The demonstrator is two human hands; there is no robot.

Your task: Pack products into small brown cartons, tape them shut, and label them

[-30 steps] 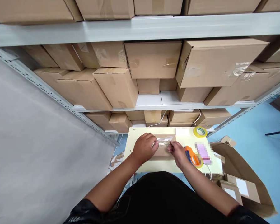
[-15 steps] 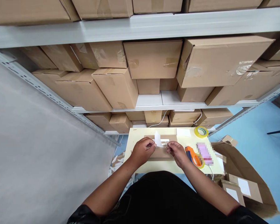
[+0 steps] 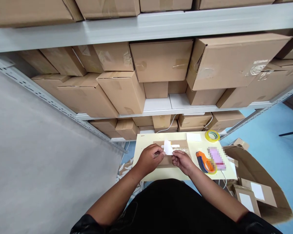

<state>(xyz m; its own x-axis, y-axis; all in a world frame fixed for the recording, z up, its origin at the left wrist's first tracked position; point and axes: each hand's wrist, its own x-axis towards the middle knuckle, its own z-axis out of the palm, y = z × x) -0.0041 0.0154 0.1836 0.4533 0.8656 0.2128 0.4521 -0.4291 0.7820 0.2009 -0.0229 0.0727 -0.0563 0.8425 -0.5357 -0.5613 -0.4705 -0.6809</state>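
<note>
A small white paper label [image 3: 168,148] is held above a flat cardboard box [image 3: 185,158] on the small table. My left hand [image 3: 151,157] pinches the label's left lower edge between thumb and fingers. At its right lower corner, my right hand [image 3: 182,161] is closed on the label too, thumb and fingertips together. Clear tape shines on the box top to the right of the label, and a white strip lies there. The box's front part is partly hidden by my hands.
On the pale yellow table [image 3: 146,138] are an orange tape dispenser [image 3: 205,162], a yellow tape roll [image 3: 212,136], a white paper sheet [image 3: 193,137] and a blurred pink item [image 3: 216,158]. Shelves of cartons [image 3: 161,61] stand ahead. A large open carton [image 3: 280,198] holds labelled boxes at right.
The label has turned flatter toward me. My right hand has moved left from the tape on the box and now grips the label's right corner.
</note>
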